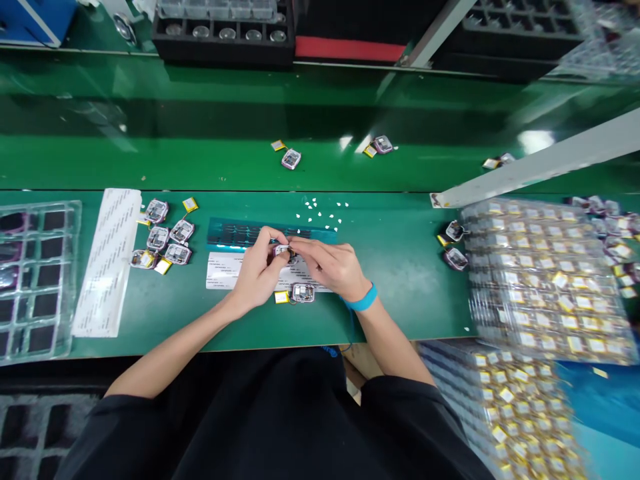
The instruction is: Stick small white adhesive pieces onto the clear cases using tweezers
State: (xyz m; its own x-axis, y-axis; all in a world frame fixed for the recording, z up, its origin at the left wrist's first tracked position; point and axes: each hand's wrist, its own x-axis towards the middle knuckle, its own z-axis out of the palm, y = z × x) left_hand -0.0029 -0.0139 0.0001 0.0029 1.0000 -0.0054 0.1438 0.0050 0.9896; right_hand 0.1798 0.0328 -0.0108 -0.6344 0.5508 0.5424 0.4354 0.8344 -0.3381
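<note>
Black shirt (270, 413): closest to the camera, with bare forearms stretched forward from short sleeves.
Lower tray stack (457, 380): below the table edge at right, filled with rows of yellow-edged pieces.
Green table (400, 280): spread beneath the hands and the loose parts.
Loose unit (303, 293): flat on the table, just nearer than the hands, a yellow battery (281, 297) beside it at left.
Blue wristband (363, 299): around the right wrist.
Left hand (260, 267): thumb and index finger clamped on the held unit from the left.
Right hand (330, 263): fingers bent close together, tips at the right side of the same unit; cannot tell whether clamped on it.
Held unit (283, 251): between both hands, over the printed white sheet (223, 270), partly hidden by fingers.
Teal strip (235, 233): just beyond that sheet, bearing dark pieces.
Unit cluster (159, 238): left of the strip, with several yellow batteries.
Upper tray stack (480, 293): on the table at right, near two units (455, 259).
White bits (320, 214): scattered beyond the strip.
Farther units (291, 159): at the back, well apart.
</note>
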